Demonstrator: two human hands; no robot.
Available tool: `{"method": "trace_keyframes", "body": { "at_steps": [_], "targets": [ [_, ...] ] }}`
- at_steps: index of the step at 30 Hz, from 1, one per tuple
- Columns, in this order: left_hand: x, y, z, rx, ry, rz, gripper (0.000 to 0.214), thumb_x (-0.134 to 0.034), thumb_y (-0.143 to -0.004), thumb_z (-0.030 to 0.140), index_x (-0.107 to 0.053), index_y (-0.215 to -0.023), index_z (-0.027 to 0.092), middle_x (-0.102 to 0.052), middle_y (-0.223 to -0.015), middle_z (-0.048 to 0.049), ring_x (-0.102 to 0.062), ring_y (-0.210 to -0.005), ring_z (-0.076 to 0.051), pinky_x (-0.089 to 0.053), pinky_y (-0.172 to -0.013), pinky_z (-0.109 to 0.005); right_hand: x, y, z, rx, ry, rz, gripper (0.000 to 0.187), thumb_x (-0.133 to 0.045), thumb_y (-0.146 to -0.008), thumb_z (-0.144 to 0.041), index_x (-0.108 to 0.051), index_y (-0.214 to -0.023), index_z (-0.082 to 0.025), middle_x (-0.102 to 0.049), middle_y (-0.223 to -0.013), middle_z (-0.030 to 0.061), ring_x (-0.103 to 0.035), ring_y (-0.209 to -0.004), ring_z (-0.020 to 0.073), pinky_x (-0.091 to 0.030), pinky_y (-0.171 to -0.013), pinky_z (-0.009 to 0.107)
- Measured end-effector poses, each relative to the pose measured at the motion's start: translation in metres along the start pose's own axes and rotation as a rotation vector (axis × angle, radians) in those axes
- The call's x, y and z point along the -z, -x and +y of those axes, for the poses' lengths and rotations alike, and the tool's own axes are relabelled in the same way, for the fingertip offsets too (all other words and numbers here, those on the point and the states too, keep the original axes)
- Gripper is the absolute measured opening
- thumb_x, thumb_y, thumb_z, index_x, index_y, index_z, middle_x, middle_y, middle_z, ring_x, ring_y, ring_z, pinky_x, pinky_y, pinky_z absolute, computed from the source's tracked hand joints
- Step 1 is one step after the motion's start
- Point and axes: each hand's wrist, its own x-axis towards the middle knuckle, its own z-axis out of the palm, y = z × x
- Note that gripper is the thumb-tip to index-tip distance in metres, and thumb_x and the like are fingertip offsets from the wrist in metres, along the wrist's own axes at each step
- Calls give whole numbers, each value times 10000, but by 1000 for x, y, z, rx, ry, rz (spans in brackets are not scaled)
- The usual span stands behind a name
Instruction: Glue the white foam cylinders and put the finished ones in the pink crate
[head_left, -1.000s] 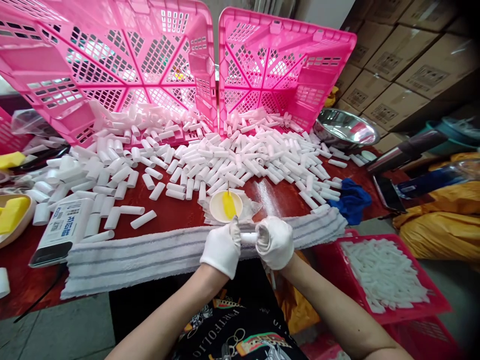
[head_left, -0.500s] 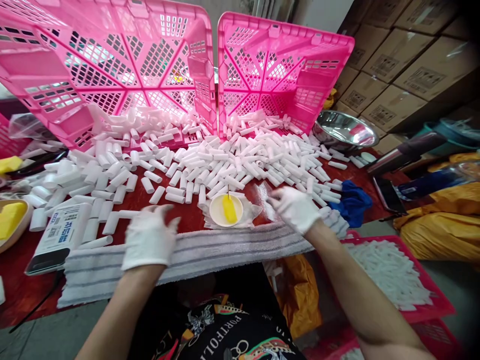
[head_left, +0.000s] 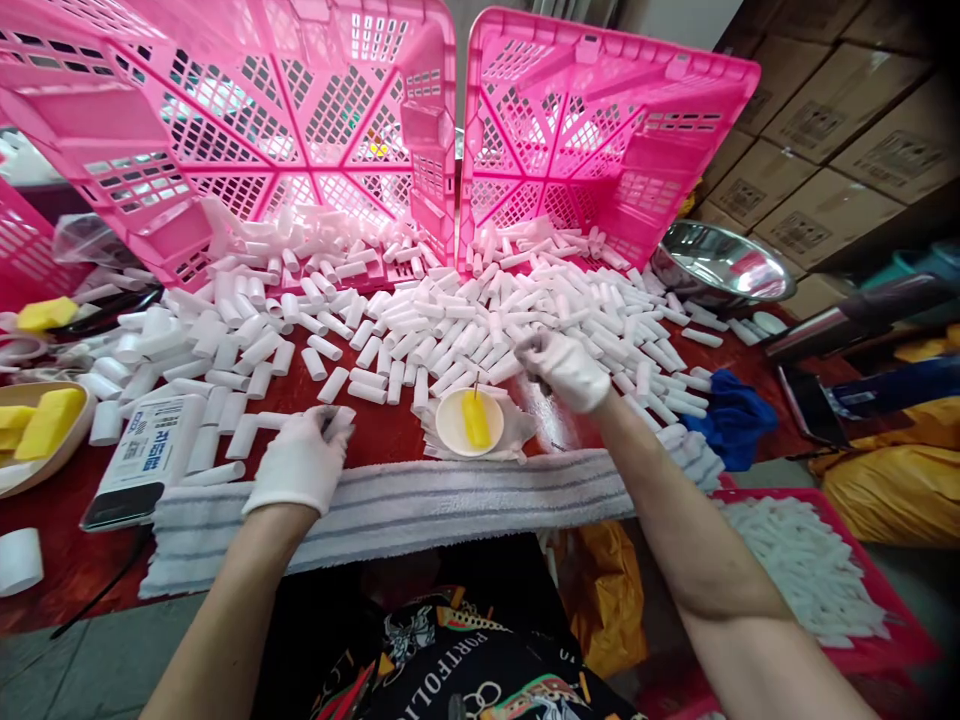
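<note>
Left hand (head_left: 297,462), left of centre: fingers pinch a tube (head_left: 342,420). Right hand (head_left: 564,370), right of centre: fingers curled, contents unclear.

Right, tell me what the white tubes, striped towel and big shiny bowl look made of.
White tubes: smooth, probably plastic, perhaps card, by their even, stiff walls.
Striped towel: fuzzy cloth, likely cotton terry, by its nap.
Shiny bowl: polished metal, likely steel, by its mirror-like reflections.

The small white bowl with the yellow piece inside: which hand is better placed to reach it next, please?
Probably the right hand: its fingertips are nearer to the small white bowl. The left hand is farther away and seems to pinch a white tube.
</note>
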Motion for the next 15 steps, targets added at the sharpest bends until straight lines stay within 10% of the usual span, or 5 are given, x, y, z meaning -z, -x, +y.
{"method": "trace_keyframes", "body": {
  "at_steps": [3, 7, 11, 15],
  "targets": [
    [-12, 5, 17, -128, 337, -55, 439, -407, -824, 529, -547, -1067, 191, -673, -882, -60, -626, -850, -224, -462, -815, -336, -12, 25, 13, -112, -216, -84, 459, -588, -796, -461, -582, -1111, -127, -639, -683, 26, -576, -511, 115, -482, -461, 242],
    [-37, 15, 41, -284, 690, -132, 459, -396, -840, 543, -487, -1123, 194, -660, -990, -46, -613, -921, -172, -450, -852, -274, -45, 46, 37, -95, -152, 126, 392, -603, -780, -430, -634, -1077, -176, -654, -756, 32, -590, -552, 122, -512, -501, 265],
    [-53, 22, 58, -284, 654, -137, 453, -373, -852, 549, -525, -1086, 193, -659, -980, -60, -616, -884, -181, -453, -817, -279, -55, 47, 58, 178, 40, 185, 257, -651, -743, -364, -679, -942, -203, -660, -911, 50, -637, -840, 179, -531, -796, 312],
    [-56, 22, 61, -254, 559, -120, 493, -359, -851, 559, -531, -1122, 185, -662, -991, -84, -624, -886, -211, -461, -794, -301, -55, 44, 61, 138, 43, 136, 320, -582, -800, -374, -630, -1073, -215, -667, -1019, 51, -638, -918, 173, -514, -847, 299]
  ]
}}
